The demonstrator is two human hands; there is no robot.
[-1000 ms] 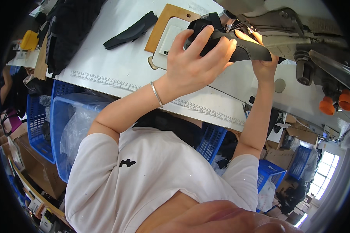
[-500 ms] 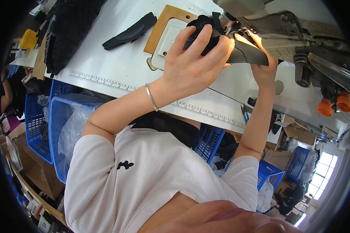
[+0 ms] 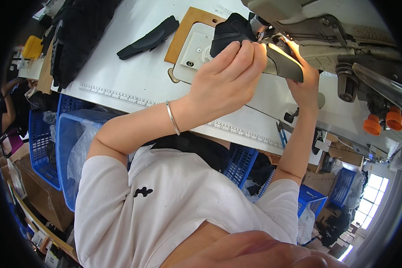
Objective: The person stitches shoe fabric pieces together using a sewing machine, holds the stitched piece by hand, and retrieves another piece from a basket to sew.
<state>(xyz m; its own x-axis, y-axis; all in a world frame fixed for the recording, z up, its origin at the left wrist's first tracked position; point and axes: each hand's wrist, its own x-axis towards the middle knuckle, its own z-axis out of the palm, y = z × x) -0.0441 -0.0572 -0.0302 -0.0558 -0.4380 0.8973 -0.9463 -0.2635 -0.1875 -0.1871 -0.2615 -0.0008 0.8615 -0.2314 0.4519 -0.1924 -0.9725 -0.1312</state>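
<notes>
A black shoe upper (image 3: 233, 32) with a grey mesh part lies under the needle area of a sewing machine (image 3: 294, 18), lit by its lamp. My left hand (image 3: 230, 73), with a silver bangle on the wrist, pinches the near edge of the upper, fingertips pressed together. At the upper's right end, my right hand (image 3: 304, 85) grips it, fingers reaching along the far side and partly hidden by it. Another black piece (image 3: 149, 38) of similar material rests flat on the white table to the left.
A ruler strip (image 3: 116, 94) runs along the table's front edge. Dark pieces are heaped (image 3: 78, 38) at far left. Blue-handled snips (image 3: 281, 133) lie near my right forearm. Blue crates (image 3: 63, 147) stand below the table. Orange knobs (image 3: 372, 125) hang from the machine at right.
My left hand has slid down toward me, its spread fingers drawing together at the upper's near edge. More of the upper's left part shows, and its right end has dipped slightly.
</notes>
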